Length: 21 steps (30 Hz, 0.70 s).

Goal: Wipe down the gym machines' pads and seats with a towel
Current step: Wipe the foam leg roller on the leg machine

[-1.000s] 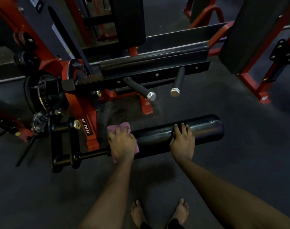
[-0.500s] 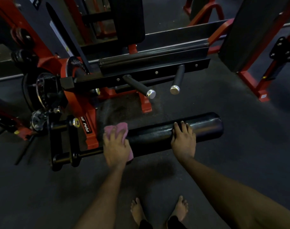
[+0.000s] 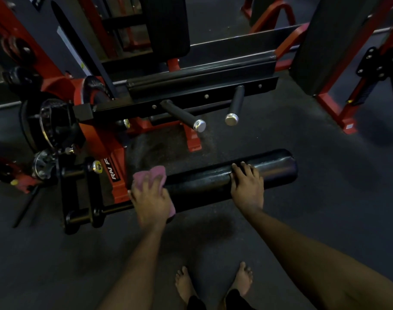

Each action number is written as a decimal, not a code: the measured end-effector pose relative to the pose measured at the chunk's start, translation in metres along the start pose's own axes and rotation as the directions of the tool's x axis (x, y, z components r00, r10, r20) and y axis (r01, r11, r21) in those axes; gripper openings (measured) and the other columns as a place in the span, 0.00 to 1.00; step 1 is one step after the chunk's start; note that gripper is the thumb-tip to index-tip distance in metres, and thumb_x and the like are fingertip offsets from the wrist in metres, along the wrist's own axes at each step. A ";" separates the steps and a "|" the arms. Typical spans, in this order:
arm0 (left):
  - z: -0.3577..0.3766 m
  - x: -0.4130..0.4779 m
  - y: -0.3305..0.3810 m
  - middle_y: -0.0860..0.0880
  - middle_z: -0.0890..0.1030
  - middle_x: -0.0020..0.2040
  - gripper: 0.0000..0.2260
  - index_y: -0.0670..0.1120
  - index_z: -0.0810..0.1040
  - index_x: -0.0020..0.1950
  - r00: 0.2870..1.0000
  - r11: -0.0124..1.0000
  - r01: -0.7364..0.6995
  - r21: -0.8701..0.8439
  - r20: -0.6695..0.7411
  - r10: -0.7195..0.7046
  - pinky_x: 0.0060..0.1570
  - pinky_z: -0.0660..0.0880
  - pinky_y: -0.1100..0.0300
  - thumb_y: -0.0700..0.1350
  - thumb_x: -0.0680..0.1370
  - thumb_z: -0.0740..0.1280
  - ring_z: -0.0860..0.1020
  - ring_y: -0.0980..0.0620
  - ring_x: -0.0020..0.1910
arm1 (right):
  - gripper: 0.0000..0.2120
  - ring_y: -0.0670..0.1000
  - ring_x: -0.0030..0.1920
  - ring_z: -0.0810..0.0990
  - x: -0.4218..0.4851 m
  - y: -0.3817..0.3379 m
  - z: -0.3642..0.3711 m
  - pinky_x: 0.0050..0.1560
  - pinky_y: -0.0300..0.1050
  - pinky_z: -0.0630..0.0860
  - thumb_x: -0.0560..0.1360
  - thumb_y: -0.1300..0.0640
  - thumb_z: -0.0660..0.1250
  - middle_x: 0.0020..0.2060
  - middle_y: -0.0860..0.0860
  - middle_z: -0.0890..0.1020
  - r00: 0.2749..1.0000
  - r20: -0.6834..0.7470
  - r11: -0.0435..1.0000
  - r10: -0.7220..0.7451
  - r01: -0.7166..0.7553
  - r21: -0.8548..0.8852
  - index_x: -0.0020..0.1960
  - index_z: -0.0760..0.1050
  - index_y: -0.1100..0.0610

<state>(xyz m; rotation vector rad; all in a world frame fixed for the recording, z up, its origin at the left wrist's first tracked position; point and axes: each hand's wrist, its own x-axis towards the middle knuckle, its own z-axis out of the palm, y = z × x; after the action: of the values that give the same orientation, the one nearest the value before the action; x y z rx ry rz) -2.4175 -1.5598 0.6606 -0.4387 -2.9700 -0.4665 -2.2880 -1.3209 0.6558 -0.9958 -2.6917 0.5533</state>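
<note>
Two bare arms reach down over the dark rubber gym floor (image 3: 325,198). The big red and black steel machine (image 3: 101,148) fills the left and top of the view. Low on it, jutting out to the right just above the floor, sits the long black cylindrical vinyl roller pad (image 3: 202,184), glossy along its top. Above and behind runs a flatter black padded bar (image 3: 200,77). Now the hands! The right hand (image 3: 247,186) lies on the roller pad towards its right end, palm down, fingers laid straight over the crest and holding nothing. The left hand (image 3: 149,200) is at the pad's left end, right by the red bracket, fingers curled down over the crumpled pink cloth towel (image 3: 149,174) and gripping it against the vinyl, it seems, though the light is dim. Towel edges poke out past the fingertips and under the palm. Between roller and bar, two black handle pegs (image 3: 184,115) with shiny chrome caps point this way. Bare feet (image 3: 184,283) stand at the bottom.
</note>
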 end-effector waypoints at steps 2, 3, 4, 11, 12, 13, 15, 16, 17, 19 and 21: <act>0.002 -0.002 -0.001 0.43 0.73 0.71 0.20 0.48 0.78 0.67 0.999 0.999 0.038 -0.024 -0.016 -0.039 0.63 0.72 0.36 0.42 0.75 0.69 0.66 0.33 0.70 | 0.18 0.57 0.70 0.69 0.001 0.004 -0.001 0.68 0.59 0.70 0.81 0.55 0.63 0.71 0.53 0.75 1.000 -0.009 0.997 -0.003 0.004 0.078 0.71 0.75 0.52; 0.004 -0.003 0.008 0.43 0.72 0.71 0.20 0.48 0.78 0.67 0.997 0.997 0.069 -0.020 -0.020 -0.069 0.62 0.73 0.37 0.43 0.75 0.68 0.65 0.33 0.70 | 0.19 0.56 0.70 0.69 0.002 0.007 -0.003 0.69 0.59 0.70 0.81 0.58 0.64 0.71 0.53 0.75 1.000 -0.012 0.990 -0.008 0.009 0.142 0.71 0.75 0.53; 0.007 -0.004 0.020 0.44 0.72 0.71 0.19 0.48 0.78 0.67 0.993 0.994 0.112 -0.008 -0.026 -0.112 0.61 0.74 0.38 0.44 0.76 0.67 0.65 0.33 0.70 | 0.22 0.55 0.69 0.70 0.002 0.010 -0.006 0.70 0.58 0.70 0.79 0.62 0.64 0.70 0.52 0.76 1.000 -0.017 0.973 -0.002 0.006 0.232 0.72 0.75 0.53; 0.030 -0.011 0.135 0.47 0.76 0.68 0.19 0.52 0.78 0.65 0.989 0.992 -0.082 -0.091 0.112 0.092 0.58 0.76 0.45 0.49 0.75 0.65 0.68 0.34 0.69 | 0.28 0.53 0.76 0.64 0.008 0.043 -0.031 0.77 0.51 0.64 0.75 0.70 0.63 0.76 0.53 0.68 0.958 -0.073 0.907 0.278 -0.237 0.348 0.74 0.71 0.59; 0.033 -0.016 0.161 0.48 0.76 0.68 0.19 0.53 0.77 0.66 0.980 0.984 -0.116 -0.132 0.144 0.135 0.58 0.76 0.45 0.49 0.74 0.65 0.68 0.34 0.69 | 0.27 0.54 0.76 0.65 0.010 0.048 -0.033 0.76 0.52 0.65 0.75 0.70 0.63 0.75 0.54 0.69 0.956 -0.047 0.909 0.289 -0.259 0.326 0.73 0.72 0.59; 0.036 -0.021 0.185 0.49 0.74 0.70 0.20 0.53 0.77 0.67 0.971 0.977 -0.135 -0.162 0.174 0.163 0.59 0.76 0.45 0.49 0.74 0.65 0.67 0.34 0.70 | 0.27 0.55 0.75 0.67 0.013 0.052 -0.037 0.75 0.52 0.67 0.74 0.70 0.62 0.74 0.54 0.70 0.960 -0.025 0.916 0.279 -0.259 0.308 0.72 0.73 0.59; 0.041 -0.025 0.218 0.51 0.71 0.72 0.22 0.54 0.76 0.68 0.959 0.969 -0.166 -0.183 0.199 0.202 0.60 0.76 0.44 0.49 0.74 0.66 0.63 0.34 0.73 | 0.26 0.55 0.72 0.72 0.019 0.062 -0.045 0.72 0.54 0.72 0.74 0.71 0.62 0.71 0.54 0.75 0.971 -0.001 0.937 0.238 -0.229 0.263 0.70 0.76 0.58; 0.042 -0.025 0.222 0.51 0.70 0.73 0.22 0.55 0.75 0.69 0.953 0.965 -0.197 -0.174 0.197 0.230 0.60 0.76 0.44 0.49 0.75 0.66 0.62 0.35 0.74 | 0.25 0.55 0.70 0.74 0.021 0.065 -0.050 0.71 0.54 0.73 0.74 0.71 0.62 0.70 0.54 0.75 0.975 0.012 0.946 0.222 -0.219 0.239 0.69 0.76 0.57; 0.044 -0.023 0.219 0.52 0.69 0.74 0.22 0.55 0.74 0.70 0.942 0.956 -0.246 -0.161 0.192 0.274 0.61 0.76 0.44 0.50 0.76 0.66 0.61 0.35 0.74 | 0.24 0.55 0.70 0.74 0.023 0.067 -0.054 0.70 0.55 0.74 0.75 0.70 0.63 0.69 0.54 0.76 0.976 0.025 0.952 0.217 -0.218 0.215 0.69 0.76 0.57; 0.044 -0.019 0.197 0.52 0.68 0.76 0.21 0.55 0.74 0.71 0.912 0.930 -0.342 -0.134 0.190 0.362 0.60 0.76 0.45 0.51 0.77 0.65 0.62 0.36 0.74 | 0.21 0.56 0.68 0.75 0.024 0.060 -0.054 0.67 0.54 0.76 0.75 0.68 0.64 0.68 0.54 0.76 0.973 0.024 0.960 0.230 -0.230 0.162 0.67 0.77 0.56; 0.041 -0.015 0.171 0.51 0.69 0.75 0.21 0.55 0.75 0.71 0.910 0.926 -0.350 -0.143 0.183 0.372 0.59 0.77 0.45 0.50 0.77 0.65 0.63 0.36 0.74 | 0.18 0.58 0.66 0.73 0.021 0.045 -0.046 0.56 0.54 0.78 0.73 0.66 0.64 0.66 0.55 0.76 0.972 -0.003 0.970 0.233 -0.233 0.071 0.63 0.77 0.58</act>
<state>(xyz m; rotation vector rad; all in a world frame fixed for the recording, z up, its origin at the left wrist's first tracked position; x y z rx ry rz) -2.3550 -1.3949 0.6681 -1.0898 -2.9571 -0.5678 -2.2624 -1.2629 0.6804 -1.3004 -2.5418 0.6775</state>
